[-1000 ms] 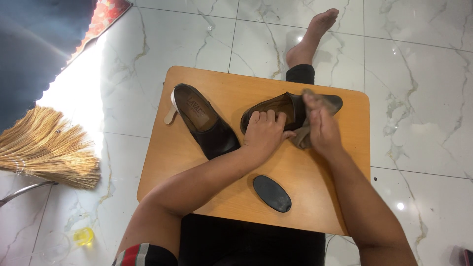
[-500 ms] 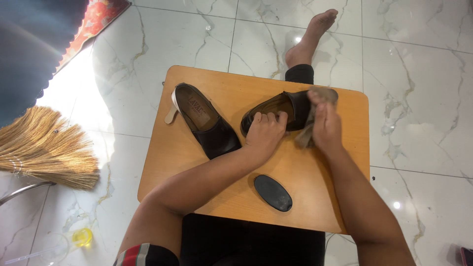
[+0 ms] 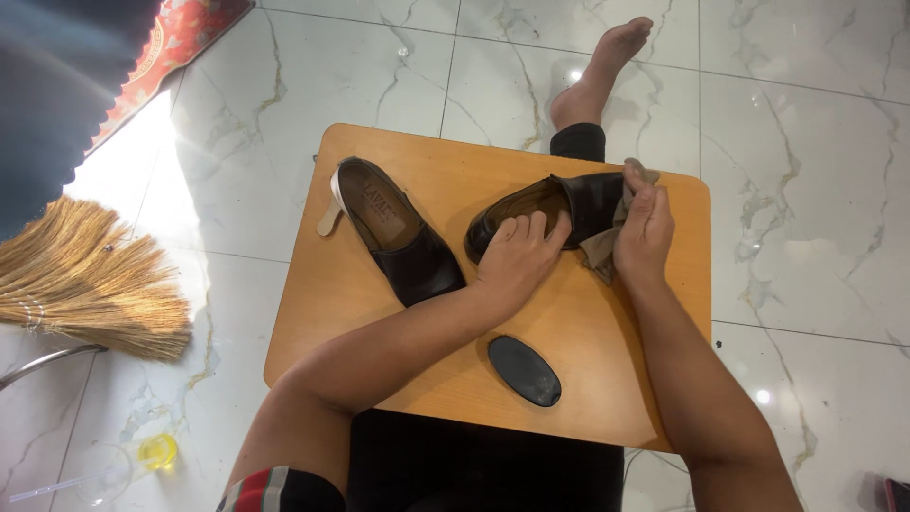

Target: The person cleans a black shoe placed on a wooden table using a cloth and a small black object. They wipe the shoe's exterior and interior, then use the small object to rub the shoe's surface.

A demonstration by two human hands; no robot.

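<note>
Pressing down on the dark brown leather slip-on shoe [image 3: 559, 210] lying on its side at the far end of the orange wooden surface [image 3: 379, 327], the left hand [image 3: 517, 256] is clamping it at the opening while the right hand [image 3: 643, 232] is closing on a crumpled tan cloth [image 3: 604, 248] and rubbing its toe. Judging by this, the wiping is looking midway: the second black shoe [image 3: 403, 237], with a pale oblong label on its insole, is lying untouched to the left, and a black oval brush [image 3: 524, 371] is lying near the front edge.

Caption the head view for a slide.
Left hand steadies a dark shoe on a wooden table while the right hand rubs it with a cloth.
</note>
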